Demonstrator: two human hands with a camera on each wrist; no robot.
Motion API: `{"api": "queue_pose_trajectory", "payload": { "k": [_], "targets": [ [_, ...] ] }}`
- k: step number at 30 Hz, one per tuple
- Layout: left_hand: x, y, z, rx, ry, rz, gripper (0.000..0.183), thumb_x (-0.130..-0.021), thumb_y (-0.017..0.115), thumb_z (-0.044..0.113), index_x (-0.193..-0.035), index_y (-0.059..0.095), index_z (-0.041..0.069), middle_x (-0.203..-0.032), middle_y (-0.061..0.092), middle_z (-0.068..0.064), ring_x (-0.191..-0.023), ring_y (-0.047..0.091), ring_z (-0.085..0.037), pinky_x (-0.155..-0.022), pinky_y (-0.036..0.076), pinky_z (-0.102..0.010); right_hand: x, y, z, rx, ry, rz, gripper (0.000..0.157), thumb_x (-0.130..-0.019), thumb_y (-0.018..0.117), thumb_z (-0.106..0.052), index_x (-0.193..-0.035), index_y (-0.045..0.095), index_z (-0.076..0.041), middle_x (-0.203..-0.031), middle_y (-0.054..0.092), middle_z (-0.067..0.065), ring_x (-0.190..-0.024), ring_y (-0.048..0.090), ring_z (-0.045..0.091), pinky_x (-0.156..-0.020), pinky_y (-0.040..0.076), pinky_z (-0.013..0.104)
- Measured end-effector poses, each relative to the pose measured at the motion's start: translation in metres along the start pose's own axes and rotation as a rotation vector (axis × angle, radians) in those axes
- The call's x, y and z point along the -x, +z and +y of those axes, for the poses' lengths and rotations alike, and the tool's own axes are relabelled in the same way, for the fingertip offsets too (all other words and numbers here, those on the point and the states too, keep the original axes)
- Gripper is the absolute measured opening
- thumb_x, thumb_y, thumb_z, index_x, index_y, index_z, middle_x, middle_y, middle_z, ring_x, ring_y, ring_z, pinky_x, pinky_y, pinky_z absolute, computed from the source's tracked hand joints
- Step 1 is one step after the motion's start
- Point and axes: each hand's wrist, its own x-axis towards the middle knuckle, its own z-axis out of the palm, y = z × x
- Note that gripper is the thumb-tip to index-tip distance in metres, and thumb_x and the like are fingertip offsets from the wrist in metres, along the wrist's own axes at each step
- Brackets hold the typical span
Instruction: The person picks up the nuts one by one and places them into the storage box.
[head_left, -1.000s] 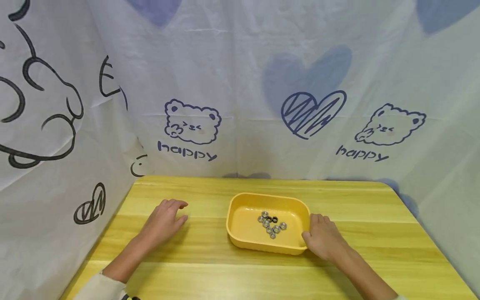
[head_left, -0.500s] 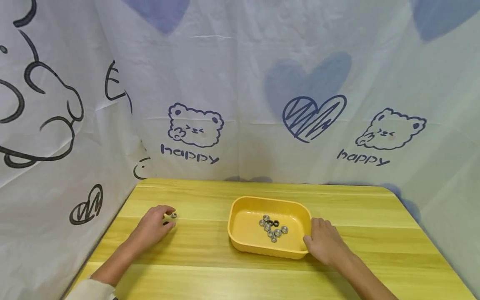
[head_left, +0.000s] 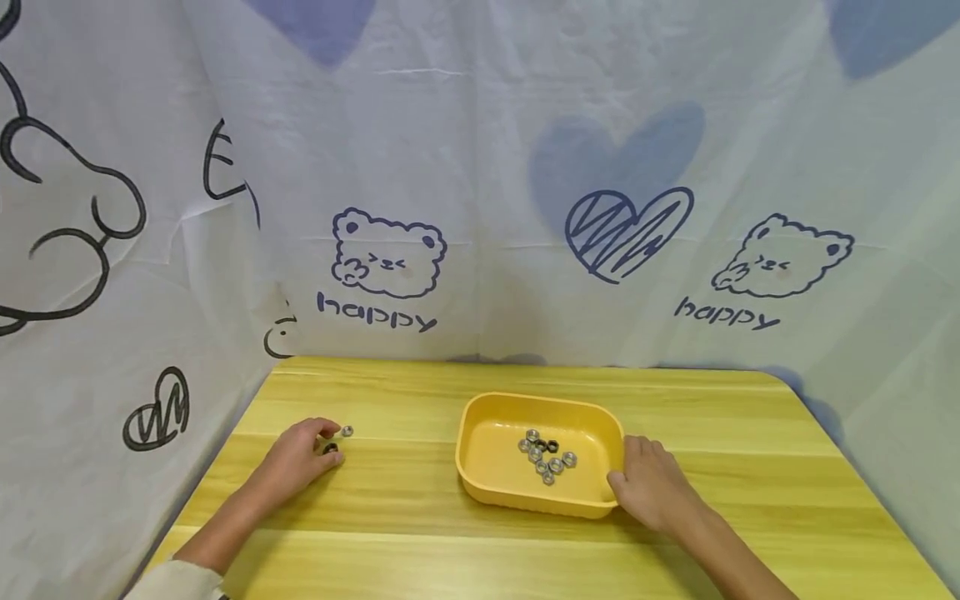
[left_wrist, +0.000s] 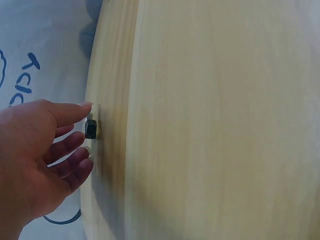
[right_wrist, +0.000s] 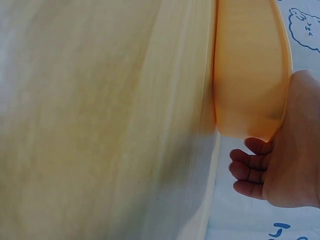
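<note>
On the left part of the table, my left hand (head_left: 296, 457) has its thumb and fingers spread around a black hex nut (head_left: 330, 448), with a gap still showing between them in the left wrist view (left_wrist: 90, 129). A small silver nut (head_left: 347, 431) lies just beyond the index fingertip. My right hand (head_left: 652, 483) grips the right end of a yellow plastic tray (head_left: 525, 498), thumb at the inner side of the rim and fingers outside. Inside the tray are several silver hex nuts (head_left: 556, 466) and two black ones, one being a black nut (head_left: 552, 446).
The wood-grain table (head_left: 405, 542) has rounded far corners. Behind it hangs a pale cloth (head_left: 495, 317) printed with hearts and bears, and another printed cloth (head_left: 67, 400) stands along the left side.
My left hand has moved left and down to the table beside the black and silver nuts, which it hid before. The right hand stays on the tray's rim.
</note>
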Motion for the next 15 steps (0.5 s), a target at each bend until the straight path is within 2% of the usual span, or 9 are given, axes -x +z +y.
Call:
{"api": "queue_pose_trajectory", "payload": {
  "k": [8, 15],
  "targets": [
    [-0.008, -0.002, -0.011, 0.02, -0.039, -0.033, 0.046, -0.091, 0.081, 0.02, -0.126, 0.065, -0.005, -0.117, 0.069, -0.02, -0.102, 0.066, -0.03, -0.087, 0.056, -0.047, -0.007, 0.001, 0.0, 0.002, -0.012, 0.029, 0.034, -0.099, 0.05, -0.022, -0.117, 0.051, 0.007, -0.101, 0.053, 0.015, -0.09, 0.047, 0.028, -0.082, 0.04, 0.045],
    [-0.017, -0.005, -0.018, 0.044, -0.033, -0.032, 0.044, -0.088, 0.084, 0.025, -0.118, 0.068, -0.003, -0.108, 0.07, -0.015, -0.091, 0.059, -0.021, -0.079, 0.05, -0.035, -0.008, 0.002, 0.002, -0.004, -0.008, 0.032, 0.035, -0.099, 0.049, -0.022, -0.118, 0.052, 0.008, -0.106, 0.055, 0.018, -0.094, 0.049, 0.029, -0.084, 0.042, 0.046]
  ]
}}
